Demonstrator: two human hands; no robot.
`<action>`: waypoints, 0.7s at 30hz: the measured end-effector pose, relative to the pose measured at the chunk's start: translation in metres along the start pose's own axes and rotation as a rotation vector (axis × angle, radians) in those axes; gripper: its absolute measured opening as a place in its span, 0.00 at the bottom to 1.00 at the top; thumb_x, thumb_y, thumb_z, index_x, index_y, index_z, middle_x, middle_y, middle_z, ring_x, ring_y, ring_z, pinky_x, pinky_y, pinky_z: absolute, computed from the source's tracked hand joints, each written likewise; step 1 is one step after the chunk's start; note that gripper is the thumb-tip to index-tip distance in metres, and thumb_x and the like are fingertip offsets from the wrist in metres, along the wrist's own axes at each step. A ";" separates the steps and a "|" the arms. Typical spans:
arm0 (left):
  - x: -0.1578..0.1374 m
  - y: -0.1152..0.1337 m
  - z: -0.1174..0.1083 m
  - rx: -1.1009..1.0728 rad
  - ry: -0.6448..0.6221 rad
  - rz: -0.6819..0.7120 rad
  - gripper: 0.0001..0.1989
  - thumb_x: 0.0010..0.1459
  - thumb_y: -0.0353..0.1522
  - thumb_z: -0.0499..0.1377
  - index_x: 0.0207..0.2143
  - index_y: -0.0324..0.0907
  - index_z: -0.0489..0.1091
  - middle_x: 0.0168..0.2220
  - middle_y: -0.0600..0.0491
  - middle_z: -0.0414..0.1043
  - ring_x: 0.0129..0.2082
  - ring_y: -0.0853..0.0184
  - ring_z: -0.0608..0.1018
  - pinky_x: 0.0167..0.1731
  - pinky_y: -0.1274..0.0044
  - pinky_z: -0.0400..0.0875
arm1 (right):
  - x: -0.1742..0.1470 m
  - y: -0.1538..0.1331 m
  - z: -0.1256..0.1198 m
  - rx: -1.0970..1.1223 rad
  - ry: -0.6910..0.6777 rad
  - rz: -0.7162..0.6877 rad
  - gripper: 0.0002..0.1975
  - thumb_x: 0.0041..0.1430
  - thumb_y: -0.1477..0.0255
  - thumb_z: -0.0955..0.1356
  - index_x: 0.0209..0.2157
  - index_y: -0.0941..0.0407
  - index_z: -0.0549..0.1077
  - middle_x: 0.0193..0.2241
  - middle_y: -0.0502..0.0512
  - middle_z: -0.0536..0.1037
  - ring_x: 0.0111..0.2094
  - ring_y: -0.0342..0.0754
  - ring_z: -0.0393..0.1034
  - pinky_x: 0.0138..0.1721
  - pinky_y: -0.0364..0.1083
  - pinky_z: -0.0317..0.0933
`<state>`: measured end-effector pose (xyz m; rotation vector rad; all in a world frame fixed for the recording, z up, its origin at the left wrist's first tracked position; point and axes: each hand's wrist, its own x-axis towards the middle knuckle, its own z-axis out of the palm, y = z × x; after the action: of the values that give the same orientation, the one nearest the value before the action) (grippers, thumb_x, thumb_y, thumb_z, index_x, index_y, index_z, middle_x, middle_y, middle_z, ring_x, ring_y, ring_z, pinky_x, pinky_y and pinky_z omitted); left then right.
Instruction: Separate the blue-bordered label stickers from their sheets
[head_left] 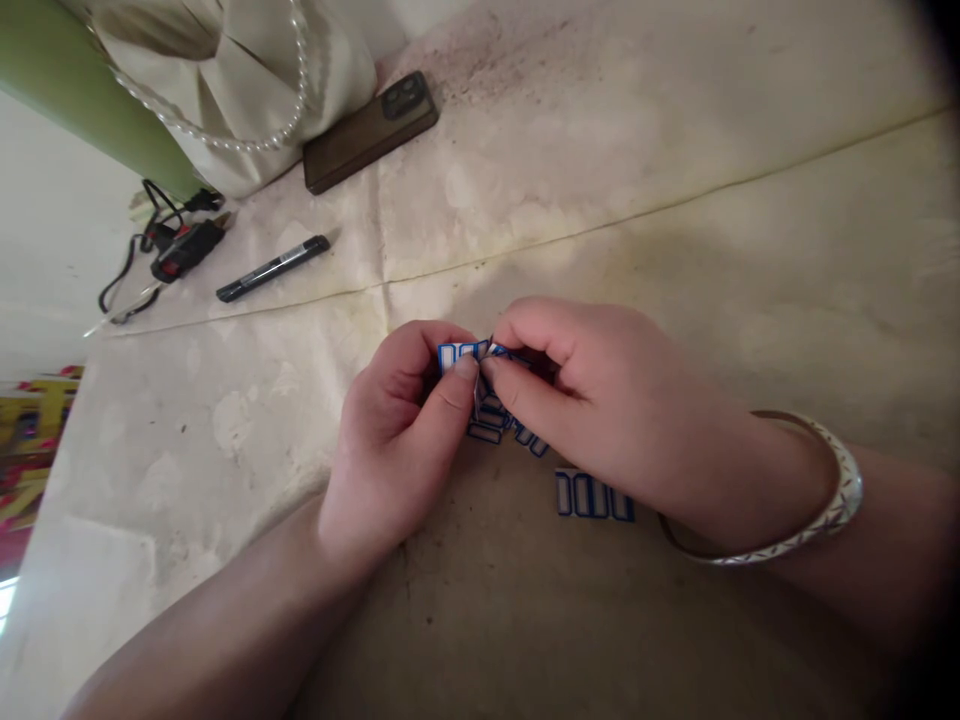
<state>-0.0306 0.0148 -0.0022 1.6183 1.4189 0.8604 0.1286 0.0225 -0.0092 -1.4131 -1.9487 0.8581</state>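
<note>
Between both hands is a small white paper piece with blue outlined boxes (pixel 449 354), like a label. My left hand (pixel 405 420) pinches its left part between thumb and forefinger. My right hand (pixel 592 375) grips the other part, thumb and forefinger meeting close to the left thumb. At that spot the paper looks creased or parted; which of the two I cannot tell. Under the hands lie several similar blue-outlined paper pieces (pixel 487 425), partly hidden by the fingers. Another blue-and-white piece (pixel 592 496) rests below my right hand. A patterned bangle (pixel 844 490) circles my right wrist.
A black marker (pixel 274 268) lies at the left on the pale, stained table cover (pixel 300 360). Behind it stand a black glue gun (pixel 187 250) with its cord, a dark phone (pixel 371 130) and a cream bag (pixel 240 70) with a pearl strand.
</note>
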 end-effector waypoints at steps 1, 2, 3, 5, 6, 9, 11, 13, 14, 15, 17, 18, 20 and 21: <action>0.000 0.000 0.000 -0.002 -0.001 0.001 0.03 0.59 0.33 0.57 0.36 0.45 0.70 0.28 0.56 0.69 0.26 0.71 0.71 0.25 0.78 0.68 | 0.000 0.000 0.000 0.000 0.001 0.002 0.09 0.58 0.70 0.62 0.24 0.55 0.66 0.20 0.46 0.68 0.20 0.40 0.56 0.21 0.44 0.43; 0.000 0.000 0.000 -0.005 -0.001 0.004 0.03 0.59 0.33 0.57 0.36 0.45 0.70 0.29 0.56 0.70 0.26 0.71 0.71 0.25 0.78 0.68 | 0.000 0.000 0.000 0.001 0.001 0.003 0.09 0.58 0.70 0.62 0.24 0.55 0.66 0.20 0.46 0.68 0.20 0.40 0.56 0.21 0.44 0.43; 0.000 -0.001 0.000 -0.005 -0.001 0.007 0.03 0.59 0.33 0.57 0.36 0.45 0.70 0.29 0.55 0.70 0.26 0.71 0.71 0.26 0.78 0.68 | 0.000 0.000 0.000 0.002 -0.001 0.005 0.09 0.58 0.70 0.62 0.24 0.55 0.66 0.20 0.46 0.68 0.20 0.40 0.56 0.21 0.44 0.43; 0.000 -0.001 0.000 -0.004 0.002 0.011 0.04 0.59 0.33 0.57 0.36 0.45 0.70 0.29 0.55 0.70 0.27 0.70 0.71 0.26 0.78 0.68 | 0.000 -0.001 0.000 0.005 -0.004 0.012 0.09 0.58 0.70 0.62 0.24 0.55 0.65 0.20 0.46 0.68 0.20 0.40 0.56 0.21 0.44 0.43; 0.000 -0.001 0.000 -0.002 0.003 0.009 0.04 0.59 0.33 0.57 0.36 0.45 0.70 0.29 0.55 0.70 0.27 0.70 0.71 0.26 0.78 0.68 | 0.000 -0.001 0.000 0.006 -0.006 0.015 0.09 0.58 0.70 0.62 0.24 0.55 0.66 0.20 0.46 0.68 0.20 0.40 0.56 0.21 0.43 0.43; 0.000 0.000 0.000 -0.004 0.005 -0.001 0.04 0.59 0.34 0.57 0.36 0.45 0.70 0.29 0.55 0.70 0.27 0.69 0.71 0.26 0.78 0.68 | 0.000 -0.001 0.000 0.008 -0.006 0.018 0.09 0.58 0.70 0.62 0.24 0.55 0.66 0.20 0.47 0.68 0.20 0.40 0.57 0.21 0.43 0.44; 0.000 0.000 0.000 -0.004 0.004 0.000 0.04 0.58 0.34 0.57 0.36 0.45 0.70 0.29 0.55 0.70 0.27 0.70 0.71 0.26 0.78 0.68 | 0.000 0.000 0.000 0.007 -0.005 0.014 0.09 0.58 0.70 0.62 0.24 0.54 0.67 0.20 0.46 0.68 0.21 0.40 0.57 0.22 0.43 0.44; 0.000 0.000 0.000 0.000 0.004 0.003 0.03 0.58 0.33 0.57 0.35 0.45 0.70 0.29 0.55 0.70 0.27 0.70 0.71 0.26 0.78 0.68 | 0.000 0.000 0.001 0.004 -0.003 0.011 0.09 0.58 0.70 0.62 0.25 0.54 0.67 0.20 0.46 0.69 0.21 0.41 0.57 0.22 0.44 0.44; 0.000 -0.001 0.000 0.002 0.005 0.006 0.03 0.58 0.33 0.57 0.35 0.45 0.70 0.29 0.55 0.70 0.27 0.70 0.71 0.26 0.78 0.68 | 0.000 0.000 0.001 0.002 -0.001 0.011 0.09 0.58 0.70 0.62 0.25 0.54 0.67 0.20 0.46 0.69 0.21 0.41 0.57 0.22 0.44 0.44; 0.000 -0.001 0.000 0.002 0.006 0.009 0.03 0.58 0.33 0.57 0.35 0.45 0.70 0.28 0.55 0.70 0.27 0.70 0.71 0.26 0.78 0.68 | 0.000 0.000 0.001 0.001 -0.001 0.011 0.09 0.58 0.70 0.62 0.25 0.54 0.67 0.20 0.46 0.69 0.21 0.41 0.57 0.22 0.44 0.44; 0.001 -0.001 0.000 -0.003 0.004 0.016 0.03 0.59 0.33 0.57 0.36 0.45 0.70 0.28 0.55 0.70 0.27 0.70 0.71 0.26 0.78 0.68 | 0.000 0.000 0.001 -0.002 -0.005 0.011 0.09 0.58 0.70 0.62 0.25 0.54 0.67 0.20 0.47 0.69 0.21 0.41 0.58 0.21 0.44 0.45; 0.001 -0.001 0.000 -0.007 0.004 0.020 0.04 0.58 0.33 0.57 0.36 0.45 0.70 0.28 0.55 0.70 0.26 0.70 0.71 0.25 0.78 0.68 | 0.001 0.000 0.001 -0.002 -0.005 0.011 0.09 0.58 0.70 0.62 0.25 0.54 0.67 0.20 0.47 0.69 0.21 0.41 0.58 0.21 0.44 0.45; 0.001 -0.001 0.000 -0.010 0.004 0.016 0.03 0.58 0.33 0.57 0.35 0.44 0.70 0.28 0.55 0.70 0.26 0.70 0.71 0.25 0.79 0.68 | 0.001 0.000 0.001 -0.002 -0.006 0.012 0.09 0.58 0.70 0.62 0.24 0.54 0.67 0.20 0.47 0.69 0.21 0.41 0.58 0.22 0.44 0.45; 0.000 -0.001 0.001 -0.008 0.004 0.009 0.03 0.58 0.33 0.57 0.35 0.44 0.70 0.28 0.55 0.70 0.26 0.70 0.71 0.25 0.79 0.67 | 0.001 0.000 0.001 -0.001 -0.005 0.012 0.09 0.58 0.70 0.62 0.24 0.54 0.67 0.20 0.47 0.69 0.21 0.41 0.58 0.22 0.44 0.45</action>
<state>-0.0303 0.0152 -0.0030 1.6187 1.4098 0.8739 0.1277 0.0231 -0.0092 -1.4258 -1.9468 0.8673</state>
